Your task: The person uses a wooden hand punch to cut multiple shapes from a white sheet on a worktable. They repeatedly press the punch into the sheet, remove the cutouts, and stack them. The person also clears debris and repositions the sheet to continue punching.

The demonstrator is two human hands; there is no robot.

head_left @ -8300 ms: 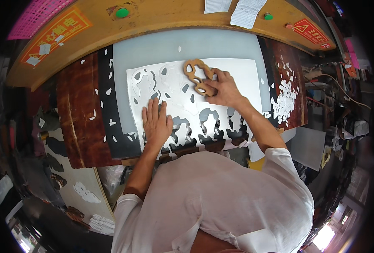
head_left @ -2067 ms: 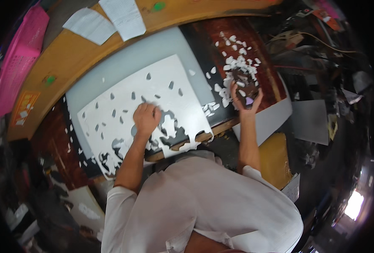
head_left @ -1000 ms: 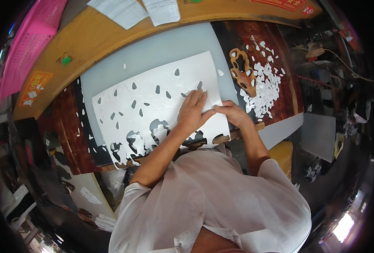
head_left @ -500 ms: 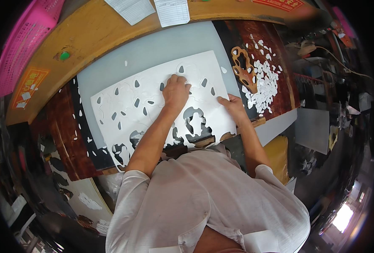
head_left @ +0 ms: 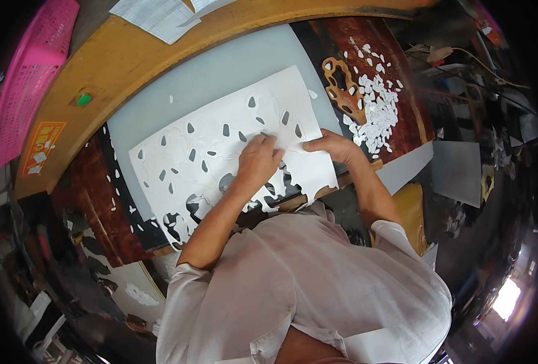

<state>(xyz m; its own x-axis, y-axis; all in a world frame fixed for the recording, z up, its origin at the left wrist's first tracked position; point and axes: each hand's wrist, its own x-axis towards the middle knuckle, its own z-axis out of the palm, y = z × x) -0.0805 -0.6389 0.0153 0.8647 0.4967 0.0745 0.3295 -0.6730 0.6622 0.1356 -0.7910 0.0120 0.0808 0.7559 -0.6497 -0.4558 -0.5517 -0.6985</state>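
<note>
The right hand (head_left: 337,145) was clamped on the right edge of a white, flat, hole-punched sheet (head_left: 222,153); the left hand (head_left: 259,161) curled over its middle, its grip impossible to tell. Beneath lay a pale grey-blue smooth board (head_left: 214,79). Rightward, a tan, looped frame (head_left: 343,99) adjoined small white flat chips (head_left: 378,112) on the reddish-brown table (head_left: 411,103).

White on the sheet (head_left: 293,91), patterned with dark holes (head_left: 252,102); pale blue-grey on the board (head_left: 244,54); right, tan on the frame (head_left: 343,99), white on the chips (head_left: 378,110), mottled red-brown on the surface (head_left: 411,115); far left, pink on the basket (head_left: 26,91).
</note>
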